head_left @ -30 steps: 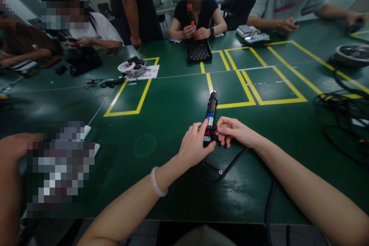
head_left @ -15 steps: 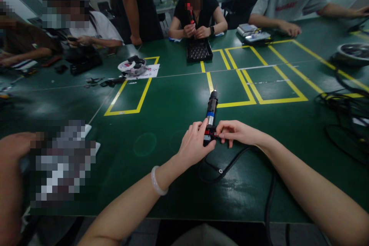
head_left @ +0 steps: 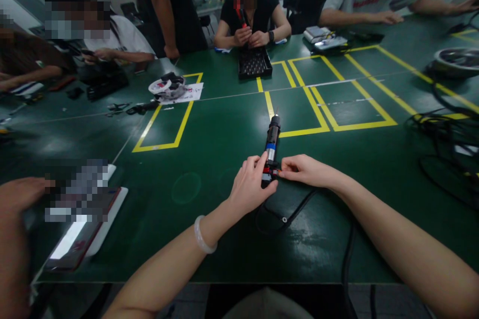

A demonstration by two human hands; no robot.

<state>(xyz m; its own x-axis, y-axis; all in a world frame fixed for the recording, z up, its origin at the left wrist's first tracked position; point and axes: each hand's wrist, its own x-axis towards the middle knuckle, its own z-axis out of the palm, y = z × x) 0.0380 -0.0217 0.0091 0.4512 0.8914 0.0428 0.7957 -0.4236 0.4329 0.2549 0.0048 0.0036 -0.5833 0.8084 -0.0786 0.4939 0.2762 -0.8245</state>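
An electric screwdriver [head_left: 272, 142], dark with a blue band and a silver section, lies on the green table with its thin tip pointing away from me. My left hand [head_left: 251, 179] is wrapped round its near end, hiding part of it. At the right side of that end, my right hand [head_left: 299, 168] pinches a small reddish piece [head_left: 276, 172] between thumb and fingers; its exact kind is too small to make out. Below the hands a black cable [head_left: 299, 208] with a small ring on it curves over the table.
A phone-like device [head_left: 71, 244] lies at the left beside a co-worker's hand [head_left: 26, 189]. Across the table a person holds a red and black tool [head_left: 239, 12] over a black tray [head_left: 255, 66]. Coiled black cables [head_left: 445, 144] lie right. Yellow tape [head_left: 305, 133] marks rectangles.
The view has shifted slightly. My right fingers have closed into a tighter pinch, and the reddish piece at the screwdriver's side shows more plainly. My left hand keeps its hold.
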